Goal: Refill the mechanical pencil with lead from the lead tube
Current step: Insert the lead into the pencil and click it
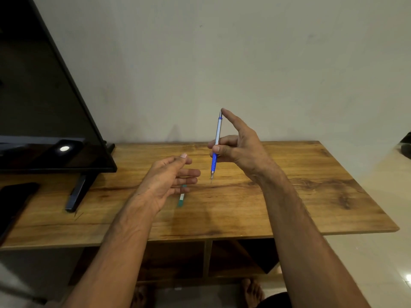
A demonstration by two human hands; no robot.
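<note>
A person's right hand (242, 150) holds a mechanical pencil (216, 138) nearly upright above the middle of a wooden table (311, 196). The thumb and the curled middle fingers pinch it where the silver barrel meets the blue grip. The index fingertip (224, 111) stretches up to touch the cap at the pencil's top end. The metal tip points down, close to the tabletop; whether it touches the wood cannot be told.

The left hand (169, 181) hovers just beside the pencil, to its left, palm turned inward. Its fingers are loosely straight and slightly apart, and it holds nothing. Below them the lead tube (181, 200), green and white, lies flat near the middle of the table, its far end hidden behind the fingers.

A dark flat-screen television (44, 107) stands at the back left corner, one black foot (77, 192) planted on the wood. A dark flat object (15, 201) lies at the left edge.
</note>
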